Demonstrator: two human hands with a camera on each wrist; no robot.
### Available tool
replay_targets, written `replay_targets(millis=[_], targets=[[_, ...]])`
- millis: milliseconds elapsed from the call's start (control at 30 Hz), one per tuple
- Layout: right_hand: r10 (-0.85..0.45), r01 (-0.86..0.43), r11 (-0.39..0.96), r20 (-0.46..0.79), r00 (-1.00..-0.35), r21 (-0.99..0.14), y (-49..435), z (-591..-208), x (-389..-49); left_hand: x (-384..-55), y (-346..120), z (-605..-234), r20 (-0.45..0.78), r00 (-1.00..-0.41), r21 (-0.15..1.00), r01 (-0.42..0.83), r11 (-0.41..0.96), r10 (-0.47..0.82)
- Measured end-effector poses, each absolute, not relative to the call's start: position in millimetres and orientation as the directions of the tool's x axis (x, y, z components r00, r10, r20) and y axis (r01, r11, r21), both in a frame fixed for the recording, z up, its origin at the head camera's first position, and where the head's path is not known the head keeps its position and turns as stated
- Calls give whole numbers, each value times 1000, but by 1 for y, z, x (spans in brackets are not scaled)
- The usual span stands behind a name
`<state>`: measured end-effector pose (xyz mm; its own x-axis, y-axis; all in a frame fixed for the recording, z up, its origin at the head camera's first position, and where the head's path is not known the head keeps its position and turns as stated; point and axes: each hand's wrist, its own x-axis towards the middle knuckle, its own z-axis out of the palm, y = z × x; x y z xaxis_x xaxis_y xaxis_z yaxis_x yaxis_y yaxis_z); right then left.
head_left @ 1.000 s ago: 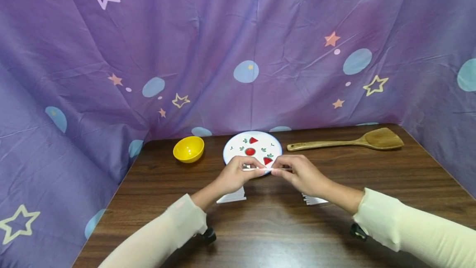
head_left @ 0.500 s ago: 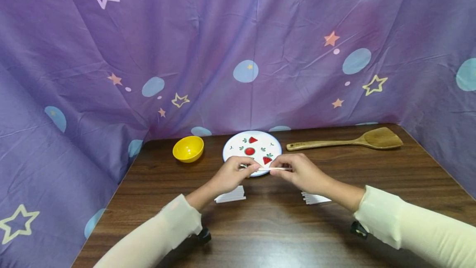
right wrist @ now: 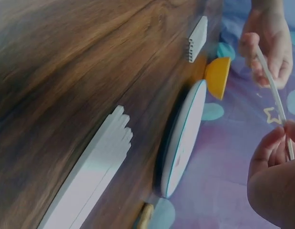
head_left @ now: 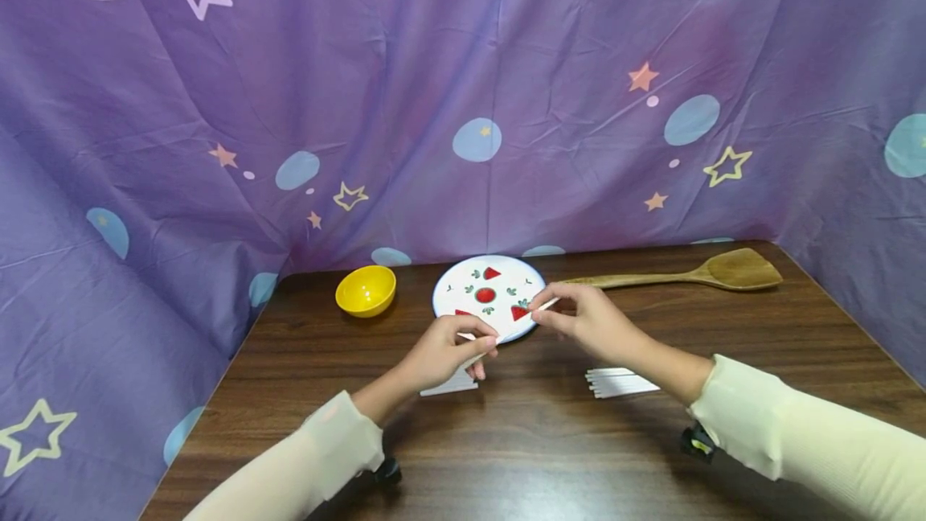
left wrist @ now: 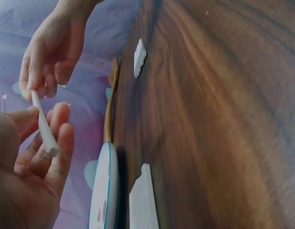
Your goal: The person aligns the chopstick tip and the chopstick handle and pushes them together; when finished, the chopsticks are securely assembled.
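Note:
Both hands hold one thin white stick point(right wrist: 272, 86) in the air over the near edge of a white plate point(head_left: 521, 270). My left hand point(head_left: 444, 350) pinches it between thumb and fingers, and its lower end point(left wrist: 52, 149) sticks out past those fingers. My right hand point(head_left: 589, 324) pinches the other part with thumb and fingertips. The stick slants up toward the right in the head view and looks slightly bent in the right wrist view. Under the left hand lies a row of white sticks point(head_left: 450, 384); a second row point(head_left: 615, 383) lies below the right hand.
A yellow bowl point(head_left: 366, 291) stands left of the plate, which has red and green fruit pictures. A wooden spatula point(head_left: 738, 270) lies at the back right. The purple cloth point(head_left: 405, 87) hangs behind the brown wooden table point(head_left: 521, 441).
The hands have moved apart from fingertip to fingertip. My left hand has gone down and slightly left, the right slightly up and right. The stick has turned from level to slanted.

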<state>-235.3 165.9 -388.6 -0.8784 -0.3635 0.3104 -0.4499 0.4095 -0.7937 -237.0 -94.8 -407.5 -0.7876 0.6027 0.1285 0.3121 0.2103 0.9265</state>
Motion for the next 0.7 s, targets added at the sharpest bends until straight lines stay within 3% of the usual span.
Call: replay_targets(millis=[300,500,700], targets=[[-286,-390,209,325,-901,-897,150,-392,-241,-223,-86,-412,92,-819,963,218,159,566],[-262,-360,175,309,-914,-917,137,-393,-244,-216,-80,-415,73,-822,979,166,116,565],[-283,-364,144,314,-906,-920,128,-393,-244,-211,-76,-416,85,-862,990,129,54,500]])
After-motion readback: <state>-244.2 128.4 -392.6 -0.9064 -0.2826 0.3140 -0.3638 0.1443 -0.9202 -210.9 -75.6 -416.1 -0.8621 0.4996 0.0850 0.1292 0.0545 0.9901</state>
